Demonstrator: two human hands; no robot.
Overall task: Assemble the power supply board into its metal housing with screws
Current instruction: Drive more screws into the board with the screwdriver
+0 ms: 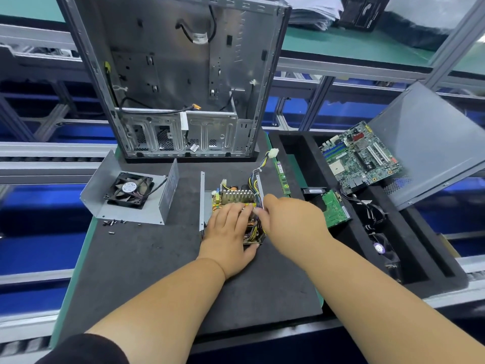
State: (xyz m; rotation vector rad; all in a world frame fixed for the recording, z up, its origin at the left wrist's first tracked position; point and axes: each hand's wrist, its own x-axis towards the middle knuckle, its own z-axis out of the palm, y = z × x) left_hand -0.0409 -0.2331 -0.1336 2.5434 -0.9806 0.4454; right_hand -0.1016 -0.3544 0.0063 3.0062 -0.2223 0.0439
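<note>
On the dark foam mat covering the bench (147,258), a person is leaning in with both bare arms and working on the power supply board (237,199), which is sitting in the lower half of its metal housing (202,198).

The left hand (227,239) is lying flat over the near part of the board, fingers (231,212) straight and spread, pressing down rather than gripping. The right hand (291,219) is reaching in from the other side; its fingers seem to be pinching the wire bundle (258,185) at the board's edge, though they are partly hidden and I cannot tell for sure.

Beyond the left fingers, across the mat, the housing's cover with its black fan (128,190) is lying open, and loose screws (112,223) are scattered just beside it. Past both hands, an empty computer case (181,82) is standing upright. Out beyond the right fingers, a foam tray (294,151) is holding a motherboard (360,158).

The board looks stiff but fragile, with coils and a finned heatsink standing proud; holding it by its edges seems safest. The wires are limp and likely to snag under the metal lip. The screws are tiny and easy to drop.

The fan carries a round label and the case a few stickers, but none of that writing is legible.
</note>
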